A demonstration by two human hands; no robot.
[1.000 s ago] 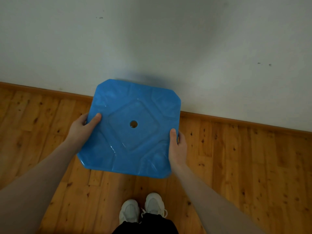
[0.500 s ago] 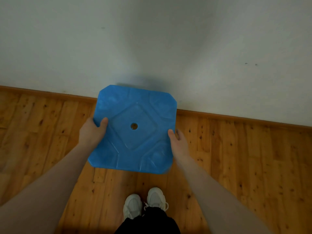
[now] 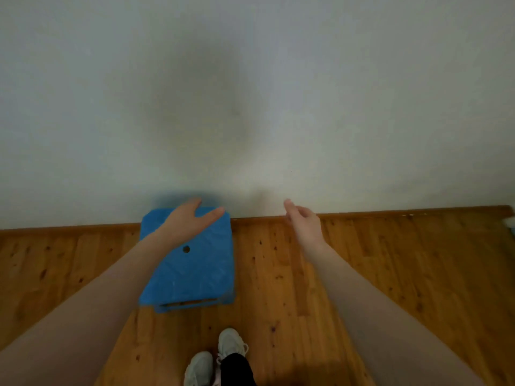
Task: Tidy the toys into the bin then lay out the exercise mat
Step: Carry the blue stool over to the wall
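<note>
A pale wall [image 3: 362, 93] fills the upper half, with a soft dark shadow on it above the hands; below it runs a wooden floor [image 3: 418, 274] of knotty planks, met by a brown skirting board [image 3: 390, 211]. The blue plastic stool [image 3: 195, 277] stands on the floor with its far edge against the skirting, left of centre; it looks like a stool, though the blur leaves that unsure, and nothing of its inside shows; dark gaps in its near side lie under the top. Two bare forearms reach in from the lower corners. The left hand [image 3: 189, 221] lies over the far part of the stool's top, grip released, fingers straight and thumb spread; whether it touches the plastic I cannot tell. The right hand [image 3: 302, 221] hangs in front of the skirting, well apart from the stool, fingers loosely curled and holding nothing. A pair of pale shoes [image 3: 231, 344] shows at the bottom edge, partly cut off. A small round hole [image 3: 186, 249] sits mid-top. A pale scrap [image 3: 510, 222] at the right edge is cut off.
</note>
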